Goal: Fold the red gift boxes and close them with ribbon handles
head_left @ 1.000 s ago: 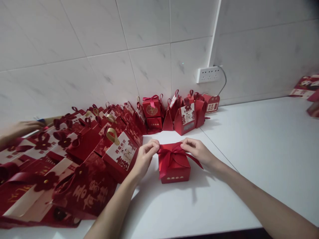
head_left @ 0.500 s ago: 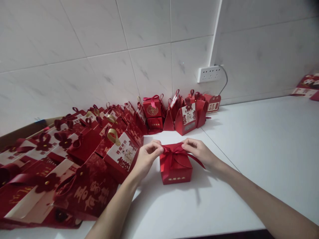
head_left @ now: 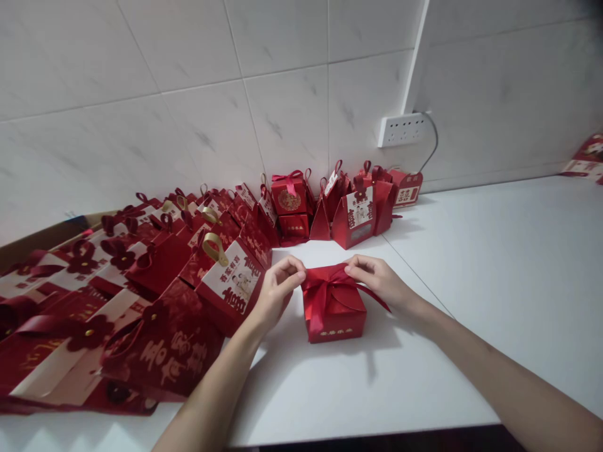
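A small red gift box [head_left: 348,320] with gold characters on its front stands on the white table before me. Across its top lies a dark red ribbon [head_left: 325,290] tied in a bow, its tails hanging over the front and off to the right. My left hand [head_left: 282,285] pinches the bow's left loop between thumb and index finger. At the other side, my right hand [head_left: 374,279] grips the right loop the same way. The fingertips partly cover both loops.
Many red gift boxes [head_left: 164,358] with ribbon handles crowd the left side. More boxes [head_left: 360,216] line the tiled wall, including a stacked pair [head_left: 292,201]. A white power strip [head_left: 402,130] with a grey cable is on the wall. Red packaging [head_left: 586,157] lies far right.
Both hands stay on the bow's loops, with only a very slight shift. The view has tilted a little, so the wall and the boxes sit slightly differently in the picture.
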A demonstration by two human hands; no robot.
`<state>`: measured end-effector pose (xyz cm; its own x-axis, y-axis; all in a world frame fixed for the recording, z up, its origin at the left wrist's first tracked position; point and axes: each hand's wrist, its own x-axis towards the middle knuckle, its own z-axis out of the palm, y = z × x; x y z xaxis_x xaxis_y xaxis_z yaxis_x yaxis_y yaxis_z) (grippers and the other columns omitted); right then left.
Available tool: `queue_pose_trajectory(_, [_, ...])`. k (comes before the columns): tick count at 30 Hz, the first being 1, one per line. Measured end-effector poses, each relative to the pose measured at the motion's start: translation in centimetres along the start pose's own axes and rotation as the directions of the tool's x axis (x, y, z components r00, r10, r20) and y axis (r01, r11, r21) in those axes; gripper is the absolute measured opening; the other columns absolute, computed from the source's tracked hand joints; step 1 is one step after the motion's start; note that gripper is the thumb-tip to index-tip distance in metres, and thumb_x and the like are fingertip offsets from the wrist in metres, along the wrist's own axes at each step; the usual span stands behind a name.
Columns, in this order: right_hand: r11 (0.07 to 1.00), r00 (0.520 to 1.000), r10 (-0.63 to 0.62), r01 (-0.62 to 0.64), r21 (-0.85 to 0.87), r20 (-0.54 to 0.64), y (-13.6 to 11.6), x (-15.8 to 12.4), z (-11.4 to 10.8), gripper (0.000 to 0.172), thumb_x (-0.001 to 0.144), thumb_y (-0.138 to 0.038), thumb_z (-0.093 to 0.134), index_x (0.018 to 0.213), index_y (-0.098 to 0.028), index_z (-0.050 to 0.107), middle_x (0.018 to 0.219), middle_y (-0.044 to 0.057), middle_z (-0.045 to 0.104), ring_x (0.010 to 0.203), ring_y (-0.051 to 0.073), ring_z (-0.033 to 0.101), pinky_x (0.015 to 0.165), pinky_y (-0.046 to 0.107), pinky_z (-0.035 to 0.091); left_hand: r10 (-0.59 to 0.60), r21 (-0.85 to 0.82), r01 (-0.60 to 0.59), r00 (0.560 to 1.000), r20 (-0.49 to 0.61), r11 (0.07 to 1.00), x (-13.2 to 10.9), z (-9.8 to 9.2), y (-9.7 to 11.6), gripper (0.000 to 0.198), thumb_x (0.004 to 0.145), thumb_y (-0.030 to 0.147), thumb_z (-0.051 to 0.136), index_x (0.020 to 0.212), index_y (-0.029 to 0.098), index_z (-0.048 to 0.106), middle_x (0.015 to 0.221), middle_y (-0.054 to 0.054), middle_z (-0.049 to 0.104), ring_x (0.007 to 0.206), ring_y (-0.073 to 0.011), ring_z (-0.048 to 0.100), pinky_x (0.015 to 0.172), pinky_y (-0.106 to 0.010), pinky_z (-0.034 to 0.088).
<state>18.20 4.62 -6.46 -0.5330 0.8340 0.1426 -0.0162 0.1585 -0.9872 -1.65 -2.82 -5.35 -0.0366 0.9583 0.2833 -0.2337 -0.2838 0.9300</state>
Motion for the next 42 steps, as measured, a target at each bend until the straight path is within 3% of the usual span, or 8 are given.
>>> queue_pose_trajectory(5, [1.000, 1.000, 0.028, -0.028, 0.007, -0.005, 0.06, 0.02, 0.01, 0.031, 0.076, -0.045, 0.062, 0.065, -0.019, 0.049, 0.069, -0.001, 0.052, 0.065, 0.014, 0.047, 0.065, 0.030, 0.036, -0.025, 0.030, 0.025, 0.999, -0.022, 0.999, -0.05, 0.19, 0.18, 0.018, 0.070, 0.030, 0.074, 0.072, 0.016, 0.062, 0.064, 0.001, 0.051, 0.061, -0.0101, 0.042, 0.061, -0.024, 0.032])
queue_pose_trajectory(11, [0.999, 1.000, -0.002, 0.001, -0.040, -0.020, -0.12, 0.17, -0.12, 0.032, 0.074, -0.047, 0.061, 0.065, -0.019, 0.050, 0.068, -0.001, 0.052, 0.065, 0.014, 0.047, 0.065, 0.030, 0.037, -0.035, 0.072, 0.031, 0.998, 0.044, 0.997, -0.12, 0.19, 0.23, 0.023, 0.071, 0.034, 0.074, 0.086, 0.017, 0.068, 0.074, -0.002, 0.060, 0.067, -0.0116, 0.050, 0.065, -0.024, 0.036])
queue_pose_trajectory(26, [0.999, 0.999, 0.039, -0.039, -0.022, 0.003, -0.26, 0.09, -0.12, 0.034, 0.074, -0.048, 0.062, 0.063, -0.020, 0.048, 0.074, 0.001, 0.056, 0.069, 0.016, 0.048, 0.067, 0.031, 0.037, -0.046, 0.061, 0.053, 0.994, -0.102, 0.997, -0.05, 0.72, 0.18, 0.014, 0.068, 0.029, 0.071, 0.073, 0.018, 0.065, 0.062, 0.001, 0.052, 0.060, -0.0117, 0.045, 0.062, -0.026, 0.036])
queue_pose_trajectory(42, [0.999, 0.999, 0.038, -0.038, -0.013, 0.008, -0.28, 0.10, -0.17, 0.034, 0.073, -0.048, 0.062, 0.063, -0.019, 0.048, 0.073, 0.001, 0.054, 0.069, 0.016, 0.047, 0.067, 0.031, 0.035, -0.026, 0.050, 0.032, 0.993, -0.112, 0.998, 0.01, 0.62, 0.00, 0.012, 0.067, 0.027, 0.070, 0.073, 0.018, 0.065, 0.062, 0.002, 0.052, 0.059, -0.0111, 0.044, 0.062, -0.026, 0.035])
